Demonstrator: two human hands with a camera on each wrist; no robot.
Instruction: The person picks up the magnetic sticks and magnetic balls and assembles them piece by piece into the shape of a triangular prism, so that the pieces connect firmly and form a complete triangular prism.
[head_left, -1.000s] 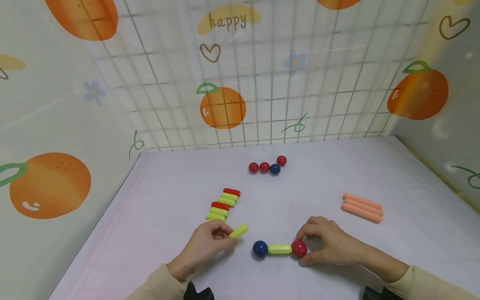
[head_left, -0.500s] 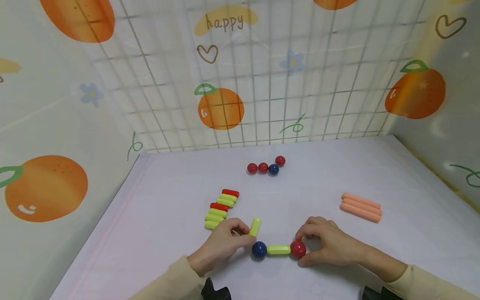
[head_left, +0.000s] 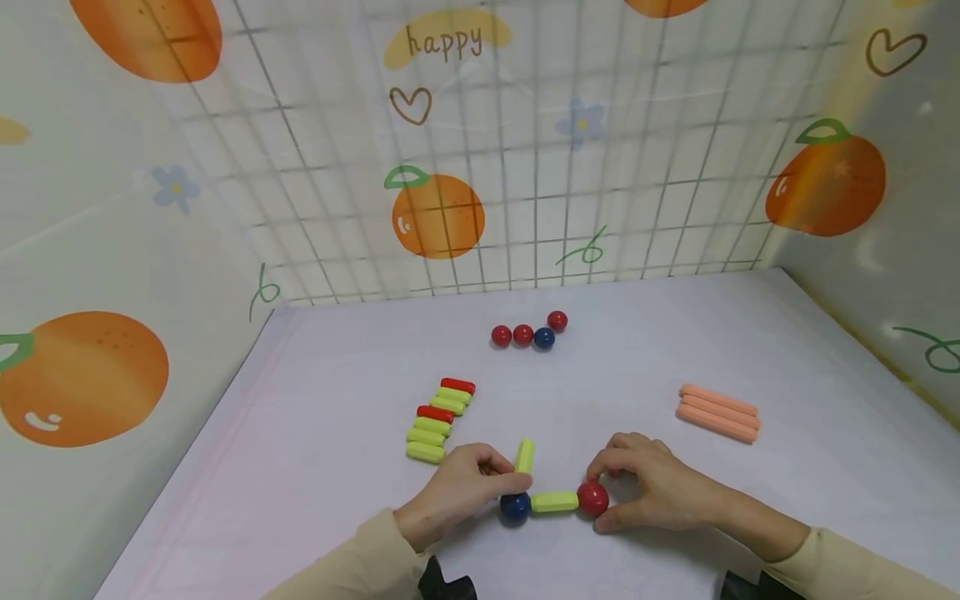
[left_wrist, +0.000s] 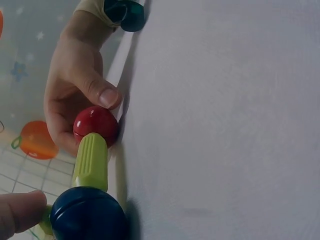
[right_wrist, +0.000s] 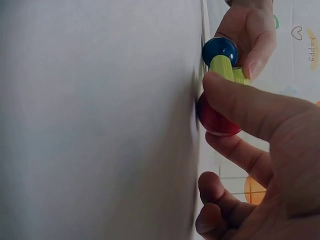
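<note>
In the head view, a blue ball [head_left: 515, 509], a yellow-green rod [head_left: 555, 502] and a red ball [head_left: 592, 499] lie joined in a row on the table. My right hand [head_left: 663, 487] pinches the red ball between thumb and fingers, as the right wrist view also shows. My left hand [head_left: 461, 492] pinches a second yellow-green rod [head_left: 526, 456], which points away from me. Its near end meets the blue ball's far side; whether it is attached I cannot tell. The left wrist view shows the left thumb [left_wrist: 25, 211] on this rod beside the blue ball [left_wrist: 90, 215].
Short yellow-green and red rods [head_left: 429, 437] lie in a slanted line left of centre. Three red balls and a blue one [head_left: 544, 337] sit farther back. Longer orange rods [head_left: 718, 413] lie at right. A printed curtain [head_left: 337, 208] stands behind the white table [head_left: 315, 400].
My left hand has moved right, bringing its rod to the blue ball and turning it to point away. The right hand keeps its hold on the red ball.
</note>
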